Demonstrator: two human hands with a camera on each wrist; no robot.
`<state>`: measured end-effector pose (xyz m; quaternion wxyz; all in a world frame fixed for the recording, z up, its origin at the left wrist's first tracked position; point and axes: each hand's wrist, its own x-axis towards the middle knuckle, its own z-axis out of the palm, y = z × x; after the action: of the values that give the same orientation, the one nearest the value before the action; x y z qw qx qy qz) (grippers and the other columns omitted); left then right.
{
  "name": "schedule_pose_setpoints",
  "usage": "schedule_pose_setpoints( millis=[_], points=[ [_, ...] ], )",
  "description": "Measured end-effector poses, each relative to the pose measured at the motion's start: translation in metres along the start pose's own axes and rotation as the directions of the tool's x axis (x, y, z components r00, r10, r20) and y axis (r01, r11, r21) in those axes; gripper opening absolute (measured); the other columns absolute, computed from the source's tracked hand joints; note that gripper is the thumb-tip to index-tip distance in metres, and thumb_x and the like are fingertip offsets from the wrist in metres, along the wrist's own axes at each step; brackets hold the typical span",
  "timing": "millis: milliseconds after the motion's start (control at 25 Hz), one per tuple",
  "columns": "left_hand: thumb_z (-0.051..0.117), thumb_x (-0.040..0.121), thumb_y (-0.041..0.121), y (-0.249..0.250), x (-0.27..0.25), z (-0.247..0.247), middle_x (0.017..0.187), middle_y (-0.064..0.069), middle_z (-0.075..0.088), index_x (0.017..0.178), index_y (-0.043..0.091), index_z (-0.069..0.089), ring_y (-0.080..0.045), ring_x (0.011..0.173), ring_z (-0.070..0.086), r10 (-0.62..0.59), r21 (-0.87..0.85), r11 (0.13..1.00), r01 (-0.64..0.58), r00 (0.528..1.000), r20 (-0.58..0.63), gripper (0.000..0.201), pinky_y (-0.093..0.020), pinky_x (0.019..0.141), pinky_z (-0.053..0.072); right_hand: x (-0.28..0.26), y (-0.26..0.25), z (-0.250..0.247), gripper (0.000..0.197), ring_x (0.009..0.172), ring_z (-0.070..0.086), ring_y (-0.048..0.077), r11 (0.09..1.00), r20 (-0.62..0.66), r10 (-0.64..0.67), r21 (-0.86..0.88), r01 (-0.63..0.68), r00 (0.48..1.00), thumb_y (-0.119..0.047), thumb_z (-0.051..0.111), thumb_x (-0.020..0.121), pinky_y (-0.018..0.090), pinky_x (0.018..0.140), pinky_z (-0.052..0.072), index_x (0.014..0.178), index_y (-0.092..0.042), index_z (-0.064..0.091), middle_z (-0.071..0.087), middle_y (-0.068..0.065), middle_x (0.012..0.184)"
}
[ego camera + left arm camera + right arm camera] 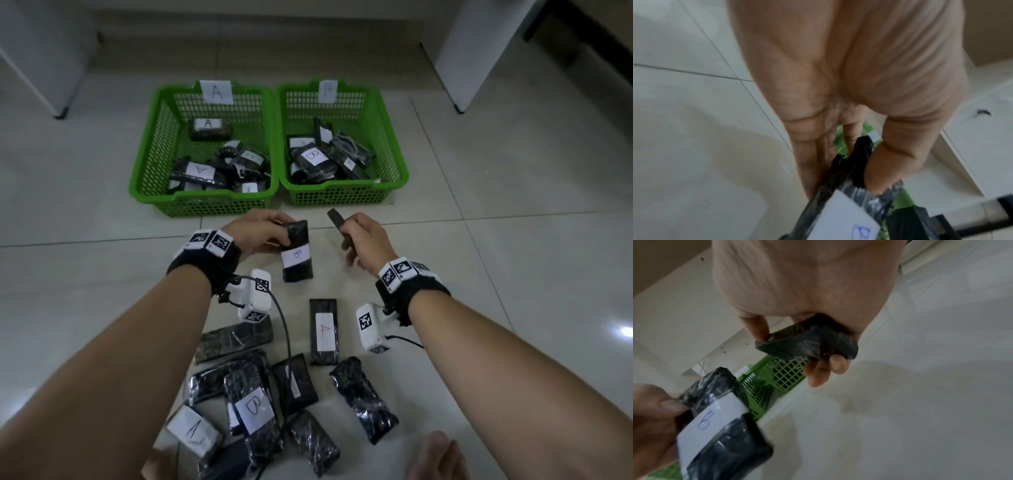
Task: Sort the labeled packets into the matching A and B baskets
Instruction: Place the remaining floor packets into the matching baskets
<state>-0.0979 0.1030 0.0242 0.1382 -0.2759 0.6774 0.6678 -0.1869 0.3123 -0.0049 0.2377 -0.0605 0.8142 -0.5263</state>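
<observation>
Both hands hold black wrapped packets above the floor, near side of the two green baskets.

Left hand (255, 234) grips the B-labelled packet (297, 255) by its far end, label up. Right hand (366, 240) curls round a second packet (339, 228), label not visible. Basket A (150, 164) sits far left, basket B (394, 161) far right, touching. Unsorted packets (255, 407) lie on the near floor (513, 240).

Green lattice baskets (161, 144), black packets (323, 330) with white labels, pale floor tiles (513, 205).

Bare floor (479, 240) lies open right of the baskets (342, 198); loose packets (260, 394) crowd the near floor.
</observation>
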Motion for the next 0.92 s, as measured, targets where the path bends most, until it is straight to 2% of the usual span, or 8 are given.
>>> schedule_pose_setpoints(
  millis=[160, 320, 440, 520, 560, 680, 800, 920],
  points=[
    [0.052, 0.089, -0.011, 0.013, -0.001, -0.007, 0.108, -0.016, 0.066, 0.117, 0.007, 0.057, -0.029, 0.094, 0.064, 0.105, -0.303, 0.944, -0.134, 0.989, -0.108, 0.033, -0.041, 0.086, 0.058, 0.007, -0.028, 0.012, 0.034, 0.041, 0.039, 0.015, 0.989, 0.084, 0.026, 0.142, -0.038, 0.996, -0.034, 0.082, 0.08, 0.022, 0.041, 0.026, 0.092, -0.015, 0.056, 0.05, 0.001, 0.06],
    [0.045, 0.094, -0.008, 0.018, -0.001, -0.017, 0.12, -0.016, 0.064, 0.131, 0.017, 0.054, -0.029, 0.098, 0.065, 0.198, -0.441, 0.866, -0.236, 0.972, -0.129, 0.046, -0.044, 0.088, 0.058, 0.01, -0.049, 0.018, 0.034, 0.052, 0.057, 0.018, 0.968, 0.119, 0.044, 0.241, -0.072, 0.992, -0.017, 0.085, 0.077, 0.023, 0.043, 0.033, 0.096, -0.014, 0.057, 0.067, 0.008, 0.076],
    [0.048, 0.093, -0.01, 0.021, 0.001, -0.021, 0.128, -0.017, 0.06, 0.132, 0.016, 0.054, -0.032, 0.107, 0.065, 0.216, -0.486, 0.836, -0.255, 0.967, -0.136, 0.047, -0.044, 0.089, 0.058, 0.013, -0.065, 0.021, 0.032, 0.055, 0.063, 0.019, 0.941, 0.103, 0.032, 0.333, -0.065, 0.994, -0.008, 0.083, 0.079, 0.023, 0.043, 0.033, 0.095, -0.015, 0.056, 0.069, 0.012, 0.078],
    [0.066, 0.084, -0.003, 0.021, 0.003, -0.021, 0.125, -0.011, 0.061, 0.127, 0.019, 0.056, -0.033, 0.115, 0.062, 0.29, -0.29, 0.892, -0.348, 0.93, -0.225, 0.05, -0.044, 0.093, 0.056, 0.015, -0.072, 0.02, 0.031, 0.053, 0.062, 0.019, 0.94, 0.07, 0.03, 0.337, -0.052, 0.997, -0.005, 0.082, 0.079, 0.024, 0.043, 0.034, 0.095, -0.015, 0.057, 0.07, 0.013, 0.077],
    [0.077, 0.076, 0.003, 0.021, 0.004, -0.023, 0.122, -0.006, 0.061, 0.126, 0.022, 0.056, -0.028, 0.117, 0.061, 0.384, -0.088, 0.903, -0.42, 0.882, -0.272, 0.057, -0.04, 0.096, 0.054, 0.016, -0.075, 0.019, 0.031, 0.053, 0.062, 0.019, 0.939, 0.056, 0.026, 0.34, -0.043, 0.998, -0.005, 0.081, 0.079, 0.024, 0.043, 0.034, 0.095, -0.015, 0.058, 0.07, 0.013, 0.076],
    [0.092, 0.062, 0.021, 0.026, 0.001, -0.026, 0.126, 0.006, 0.056, 0.127, 0.03, 0.058, -0.009, 0.116, 0.055, 0.641, 0.429, 0.731, -0.531, 0.75, -0.163, 0.074, -0.026, 0.101, 0.045, 0.018, -0.083, 0.017, 0.026, 0.052, 0.061, 0.019, 0.941, 0.053, 0.0, 0.337, -0.018, 0.999, -0.005, 0.08, 0.08, 0.025, 0.044, 0.034, 0.093, -0.014, 0.06, 0.07, 0.014, 0.075],
    [0.093, 0.058, 0.028, 0.036, 0.003, -0.03, 0.117, 0.003, 0.056, 0.118, 0.028, 0.067, -0.012, 0.107, 0.057, 0.701, 0.574, 0.627, -0.526, 0.702, -0.123, 0.065, -0.035, 0.1, 0.047, 0.021, -0.091, 0.017, 0.024, 0.058, 0.061, 0.019, 0.959, 0.05, -0.044, 0.282, 0.028, 0.998, -0.008, 0.081, 0.08, 0.027, 0.046, 0.038, 0.093, -0.014, 0.062, 0.07, 0.011, 0.08],
    [0.092, 0.059, 0.033, 0.04, 0.007, -0.035, 0.11, 0.001, 0.056, 0.115, 0.025, 0.067, -0.013, 0.099, 0.056, 0.715, 0.612, 0.645, -0.458, 0.646, -0.27, 0.062, -0.032, 0.092, 0.048, 0.031, -0.099, 0.015, 0.033, 0.076, 0.062, 0.019, 0.984, -0.033, -0.142, 0.106, 0.145, 0.989, -0.013, 0.078, 0.071, 0.032, 0.064, 0.049, 0.102, -0.016, 0.065, 0.069, 0.004, 0.091]
  ],
)
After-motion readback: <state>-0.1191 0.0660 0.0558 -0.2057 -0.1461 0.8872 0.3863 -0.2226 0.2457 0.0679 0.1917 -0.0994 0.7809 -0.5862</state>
